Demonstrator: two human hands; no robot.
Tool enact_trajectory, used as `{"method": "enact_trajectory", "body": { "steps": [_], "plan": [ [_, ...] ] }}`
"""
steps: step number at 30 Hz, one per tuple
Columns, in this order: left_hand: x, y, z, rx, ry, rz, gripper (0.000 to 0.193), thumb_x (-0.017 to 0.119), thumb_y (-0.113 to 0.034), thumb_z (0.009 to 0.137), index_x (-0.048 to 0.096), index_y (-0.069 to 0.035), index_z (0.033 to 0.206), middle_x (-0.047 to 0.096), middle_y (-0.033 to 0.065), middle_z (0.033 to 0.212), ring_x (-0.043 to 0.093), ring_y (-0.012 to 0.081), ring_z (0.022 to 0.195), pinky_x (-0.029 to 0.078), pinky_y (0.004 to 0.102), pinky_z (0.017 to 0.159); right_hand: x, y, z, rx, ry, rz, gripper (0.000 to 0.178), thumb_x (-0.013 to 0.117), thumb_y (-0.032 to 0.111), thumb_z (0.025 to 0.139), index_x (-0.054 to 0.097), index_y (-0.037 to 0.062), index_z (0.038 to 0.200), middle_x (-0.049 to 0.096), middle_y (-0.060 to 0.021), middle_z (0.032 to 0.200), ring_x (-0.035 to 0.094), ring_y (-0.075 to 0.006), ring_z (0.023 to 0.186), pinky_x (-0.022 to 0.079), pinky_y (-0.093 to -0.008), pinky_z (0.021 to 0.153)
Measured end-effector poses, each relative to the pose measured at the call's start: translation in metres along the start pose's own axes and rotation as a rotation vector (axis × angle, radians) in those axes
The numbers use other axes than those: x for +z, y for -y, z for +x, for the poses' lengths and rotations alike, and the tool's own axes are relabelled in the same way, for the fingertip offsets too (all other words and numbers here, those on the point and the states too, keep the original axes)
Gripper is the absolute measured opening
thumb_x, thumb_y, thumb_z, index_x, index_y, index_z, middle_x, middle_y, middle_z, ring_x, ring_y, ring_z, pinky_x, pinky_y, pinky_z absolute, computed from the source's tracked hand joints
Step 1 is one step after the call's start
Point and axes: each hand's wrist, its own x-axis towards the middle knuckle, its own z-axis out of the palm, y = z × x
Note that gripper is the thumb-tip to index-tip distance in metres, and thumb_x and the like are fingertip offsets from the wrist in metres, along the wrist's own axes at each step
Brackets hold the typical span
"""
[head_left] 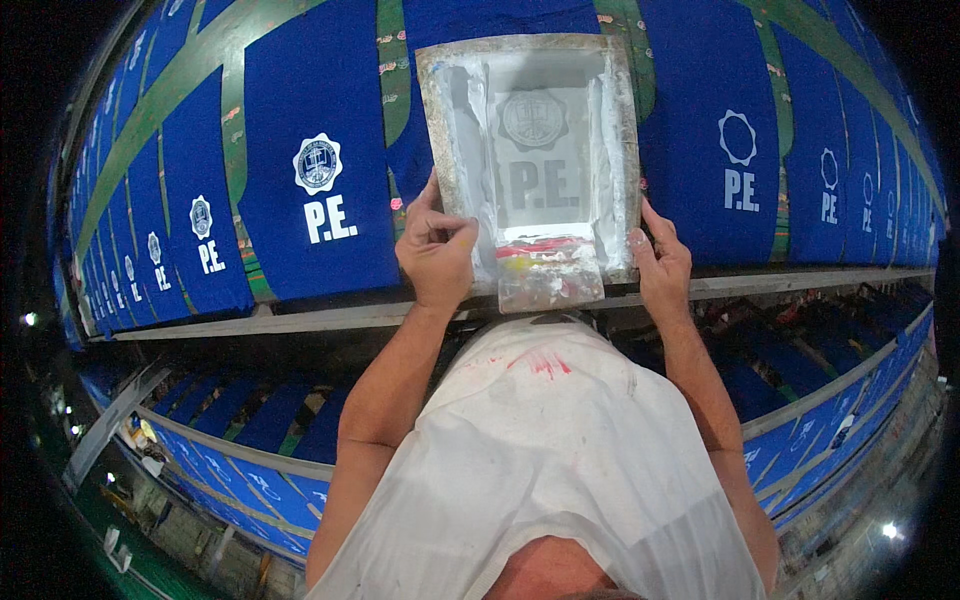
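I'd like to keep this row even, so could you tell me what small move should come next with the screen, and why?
Probably press the printing screen flat and steady before anything else. The left hand and the right hand grip its near corners, and it already lies over a blue garment between a printed one and an outlined one. White ink sits along its inner sides and a squeegee rests at its near edge.

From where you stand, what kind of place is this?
Most likely a screen-printing workshop for garments. Both hands, left hand and right hand, hold a printing screen frame smeared with white ink over a long table, where rows of blue shirts lie flat, each with a white printed emblem.
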Motion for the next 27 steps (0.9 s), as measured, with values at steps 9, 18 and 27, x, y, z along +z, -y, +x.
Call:
{"method": "enact_trajectory", "body": {
  "steps": [9, 18, 27],
  "plan": [
    [-0.002, 0.008, -0.003, -0.068, -0.013, -0.021, 0.017, 0.081, 0.013, 0.086, 0.071, -0.001, 0.088, 0.057, 0.0362, 0.168, 0.062, 0.0361, 0.153, 0.048, 0.0411, 0.123, -0.010, 0.078, -0.020, -0.593, 0.173, -0.428, 0.046, 0.082, 0.015, 0.096, 0.077, 0.0016, 0.140, 0.075, -0.0190, 0.144, 0.070, -0.0379, 0.132, 0.055, -0.0497, 0.114],
    [-0.003, -0.001, 0.003, -0.110, 0.048, -0.082, 0.029, 0.077, 0.013, 0.088, 0.077, 0.002, 0.115, 0.060, 0.0253, 0.165, 0.060, 0.0329, 0.152, 0.049, 0.0432, 0.125, 0.021, 0.109, -0.020, -0.781, 0.337, -0.528, 0.037, 0.071, 0.012, 0.093, 0.079, 0.0025, 0.128, 0.077, -0.0128, 0.127, 0.074, -0.0367, 0.119, 0.059, -0.0507, 0.106],
    [-0.023, -0.029, 0.028, 0.233, 0.309, 0.689, 0.074, 0.088, -0.015, 0.082, 0.069, 0.003, 0.151, 0.061, 0.0302, 0.156, 0.060, 0.0475, 0.142, 0.044, 0.0534, 0.126, 0.019, 0.140, -0.007, -0.522, 0.377, -0.520, 0.043, 0.068, -0.003, 0.087, 0.079, 0.0033, 0.128, 0.080, -0.0203, 0.126, 0.074, -0.0425, 0.121, 0.060, -0.0527, 0.105]
  ]
}}
